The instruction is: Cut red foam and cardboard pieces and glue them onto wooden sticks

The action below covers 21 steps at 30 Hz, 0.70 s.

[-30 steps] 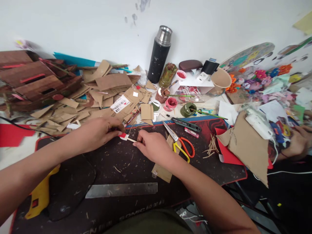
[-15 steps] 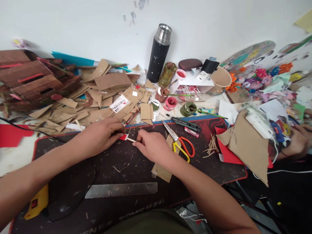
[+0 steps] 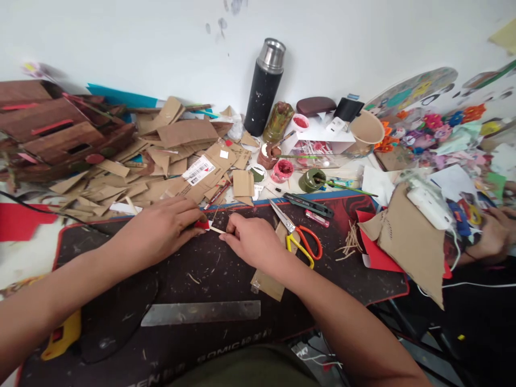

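Pinching slim pale stick (image 3: 217, 230), right hand (image 3: 253, 239); left hand (image 3: 173, 221) closed on red paper (image 3: 204, 225).

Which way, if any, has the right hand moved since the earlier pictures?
No, no clear shift: judged against the scissors, the right hand stays just to their left in the view, fingertips still at the pale strip.

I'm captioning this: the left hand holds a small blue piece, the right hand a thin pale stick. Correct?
Not quite: in the head view, the left hand holds a small red piece, not blue. The right hand holds a thin pale stick.
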{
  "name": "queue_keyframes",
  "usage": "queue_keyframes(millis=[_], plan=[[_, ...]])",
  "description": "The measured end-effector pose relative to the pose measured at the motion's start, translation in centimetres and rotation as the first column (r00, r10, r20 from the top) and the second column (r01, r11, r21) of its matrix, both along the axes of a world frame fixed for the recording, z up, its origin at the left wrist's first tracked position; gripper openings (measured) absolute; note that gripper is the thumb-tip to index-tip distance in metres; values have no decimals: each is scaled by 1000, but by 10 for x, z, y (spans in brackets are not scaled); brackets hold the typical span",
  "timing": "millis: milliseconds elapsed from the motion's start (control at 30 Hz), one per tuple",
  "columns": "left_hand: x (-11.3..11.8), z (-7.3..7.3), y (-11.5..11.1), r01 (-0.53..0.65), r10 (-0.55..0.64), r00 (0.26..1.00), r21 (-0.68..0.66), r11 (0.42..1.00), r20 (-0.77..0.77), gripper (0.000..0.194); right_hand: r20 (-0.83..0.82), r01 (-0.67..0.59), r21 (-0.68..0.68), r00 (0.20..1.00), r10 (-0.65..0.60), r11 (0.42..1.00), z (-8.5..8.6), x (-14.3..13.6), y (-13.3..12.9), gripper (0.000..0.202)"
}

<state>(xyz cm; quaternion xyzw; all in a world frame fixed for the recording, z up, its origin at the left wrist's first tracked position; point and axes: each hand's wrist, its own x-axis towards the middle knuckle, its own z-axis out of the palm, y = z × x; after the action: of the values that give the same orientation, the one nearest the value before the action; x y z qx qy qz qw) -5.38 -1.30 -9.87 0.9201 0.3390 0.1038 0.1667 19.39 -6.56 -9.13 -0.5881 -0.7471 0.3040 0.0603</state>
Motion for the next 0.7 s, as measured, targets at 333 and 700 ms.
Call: queue_keyframes(millis=[333, 700], plan=[[1, -5, 6, 65, -65, 997, 17, 998, 32, 26, -17, -3, 15, 1000, 3, 1000, -2, 1, -1, 16], [-1, -13, 9, 88, -88, 992, 4, 996, 87, 30, -17, -19, 40, 1000, 19, 999, -4, 1, -1, 14]])
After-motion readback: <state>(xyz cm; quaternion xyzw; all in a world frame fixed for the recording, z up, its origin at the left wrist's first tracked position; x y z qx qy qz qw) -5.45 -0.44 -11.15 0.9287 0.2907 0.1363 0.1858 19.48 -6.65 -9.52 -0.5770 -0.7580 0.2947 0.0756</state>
